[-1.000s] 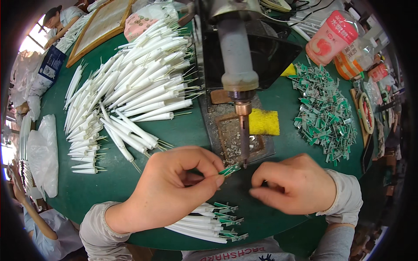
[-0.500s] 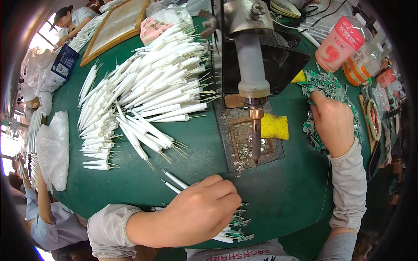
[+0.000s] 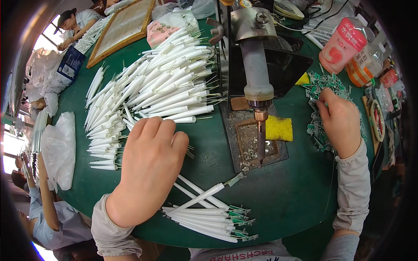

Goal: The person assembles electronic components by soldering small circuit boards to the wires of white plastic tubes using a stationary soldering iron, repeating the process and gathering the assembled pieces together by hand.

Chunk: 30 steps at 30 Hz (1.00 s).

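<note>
My left hand (image 3: 150, 165) is curled over the near end of a pile of white tubes with thin wire leads (image 3: 174, 93). It hides its own fingertips and whatever they grip; a few leads poke out past its right side. At the edge of a heap of small green circuit boards (image 3: 322, 130), my right hand (image 3: 342, 122) pinches one small board between thumb and forefinger. Close to me lies a bundle of white tubes (image 3: 204, 217) with green boards at their right ends. One tube rests slantwise on top, its board toward the soldering iron (image 3: 261, 130).
The soldering iron hangs tip down from a stand, above a dark tray (image 3: 278, 153) with solder bits. Beside it is a yellow sponge (image 3: 278, 129). A pink bottle (image 3: 343, 45) stands far right, a wooden frame (image 3: 99, 54) far left. A plastic bag (image 3: 58, 150) lies left; co-workers sit beyond.
My left hand has moved from the near bundle up and left to the tube pile, uncovering the bundle and the slanted tube. My right hand has stayed at the board heap, its fingers shifting slightly.
</note>
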Tool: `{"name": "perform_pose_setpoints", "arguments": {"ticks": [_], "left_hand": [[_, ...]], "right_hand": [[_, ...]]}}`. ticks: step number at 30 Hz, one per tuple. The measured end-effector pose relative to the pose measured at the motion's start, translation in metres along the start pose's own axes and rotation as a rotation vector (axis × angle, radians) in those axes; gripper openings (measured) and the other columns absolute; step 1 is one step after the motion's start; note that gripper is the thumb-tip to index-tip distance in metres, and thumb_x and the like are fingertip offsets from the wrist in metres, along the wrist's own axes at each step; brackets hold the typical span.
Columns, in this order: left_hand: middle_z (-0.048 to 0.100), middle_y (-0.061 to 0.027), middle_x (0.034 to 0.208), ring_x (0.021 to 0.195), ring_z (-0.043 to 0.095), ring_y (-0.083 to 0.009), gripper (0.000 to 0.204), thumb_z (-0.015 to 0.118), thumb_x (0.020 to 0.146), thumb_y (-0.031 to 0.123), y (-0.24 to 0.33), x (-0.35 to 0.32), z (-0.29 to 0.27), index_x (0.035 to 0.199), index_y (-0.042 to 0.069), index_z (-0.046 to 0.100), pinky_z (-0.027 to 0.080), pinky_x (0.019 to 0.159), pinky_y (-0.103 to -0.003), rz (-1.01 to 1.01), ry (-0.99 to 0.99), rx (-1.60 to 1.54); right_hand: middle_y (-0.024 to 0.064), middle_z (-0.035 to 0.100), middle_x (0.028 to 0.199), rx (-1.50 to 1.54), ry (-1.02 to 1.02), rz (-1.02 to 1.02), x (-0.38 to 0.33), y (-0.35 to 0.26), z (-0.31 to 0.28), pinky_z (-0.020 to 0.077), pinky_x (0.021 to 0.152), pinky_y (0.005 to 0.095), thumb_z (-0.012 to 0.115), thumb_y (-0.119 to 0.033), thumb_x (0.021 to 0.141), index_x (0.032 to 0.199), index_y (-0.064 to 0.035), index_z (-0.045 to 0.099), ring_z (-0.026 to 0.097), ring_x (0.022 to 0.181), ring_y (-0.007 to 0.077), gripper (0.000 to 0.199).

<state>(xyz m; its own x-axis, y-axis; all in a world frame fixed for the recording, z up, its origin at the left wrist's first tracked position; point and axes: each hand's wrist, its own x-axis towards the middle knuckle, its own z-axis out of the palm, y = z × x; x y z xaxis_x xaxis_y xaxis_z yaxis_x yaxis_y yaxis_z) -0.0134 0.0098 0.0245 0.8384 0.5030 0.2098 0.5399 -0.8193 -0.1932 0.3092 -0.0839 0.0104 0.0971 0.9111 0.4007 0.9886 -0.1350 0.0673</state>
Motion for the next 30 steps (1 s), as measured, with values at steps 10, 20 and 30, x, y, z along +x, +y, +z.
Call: {"name": "perform_pose_setpoints", "arguments": {"ticks": [10, 20, 30], "left_hand": [[0.052, -0.0131, 0.086, 0.082, 0.058, -0.0270, 0.029, 0.061, 0.063, 0.003, 0.012, 0.001, -0.009, 0.092, -0.004, 0.058, 0.052, 0.081, -0.040, 0.163, 0.142, -0.033], [0.056, -0.0078, 0.091, 0.067, 0.061, -0.0175, 0.031, 0.063, 0.070, 0.005, 0.030, -0.007, -0.031, 0.102, 0.005, 0.062, 0.050, 0.053, -0.026, 0.185, -0.047, -0.386], [0.065, -0.0123, 0.090, 0.080, 0.064, -0.0254, 0.018, 0.065, 0.077, -0.003, 0.035, -0.003, -0.031, 0.095, -0.001, 0.066, 0.052, 0.069, -0.032, -0.002, -0.217, -1.108]], "right_hand": [[0.0173, 0.060, 0.074, 0.079, 0.013, -0.012, -0.004, -0.004, -0.018, 0.0453, 0.060, 0.0456, 0.061, -0.005, 0.079, 0.084, -0.0024, 0.053, 0.059, 0.069, 0.0363, 0.010], [0.0160, 0.055, 0.071, -0.013, -0.114, -0.135, -0.005, -0.004, 0.003, 0.0482, 0.059, 0.0417, 0.058, 0.001, 0.071, 0.079, -0.0006, 0.055, 0.060, 0.069, 0.0344, 0.008], [0.0171, 0.057, 0.069, 0.031, -0.088, -0.178, 0.001, -0.003, 0.002, 0.0493, 0.060, 0.0421, 0.060, 0.001, 0.068, 0.078, -0.0003, 0.053, 0.060, 0.067, 0.0343, 0.011]]}}
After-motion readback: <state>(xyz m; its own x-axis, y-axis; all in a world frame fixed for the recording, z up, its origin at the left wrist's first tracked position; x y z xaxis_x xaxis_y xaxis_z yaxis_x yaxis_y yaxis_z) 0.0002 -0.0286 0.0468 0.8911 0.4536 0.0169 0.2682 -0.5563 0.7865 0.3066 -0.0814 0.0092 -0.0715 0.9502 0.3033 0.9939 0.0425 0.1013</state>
